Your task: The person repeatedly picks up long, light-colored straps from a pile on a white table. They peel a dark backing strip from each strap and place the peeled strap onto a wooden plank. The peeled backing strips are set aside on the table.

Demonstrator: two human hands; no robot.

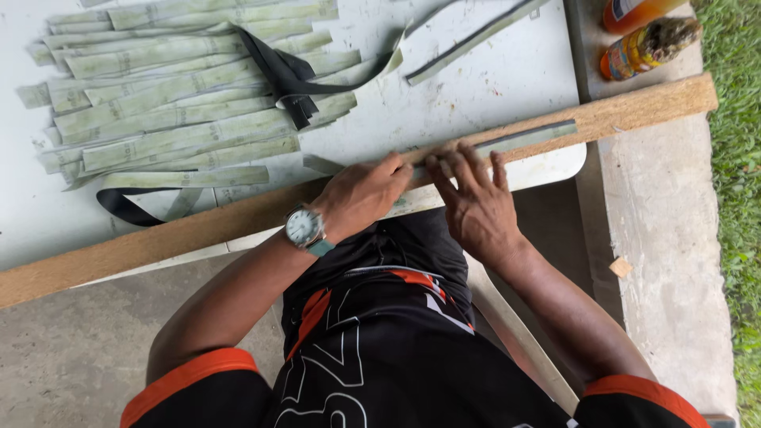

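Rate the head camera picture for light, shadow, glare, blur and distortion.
Head view: soft, even daylight; only a faint shadow under the long brown wooden plank. No harsh glare on the white table. The left hand, the right hand and the pale green strips are sharp. The two orange bottles at the top edge are slightly soft. The plank looks straight, little distortion.

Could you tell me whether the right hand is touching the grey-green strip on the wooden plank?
Touching: the head view shows the right hand's fingertips pressing on the strip.

Strip pile (182, 103) left, bottles (646, 36) right.
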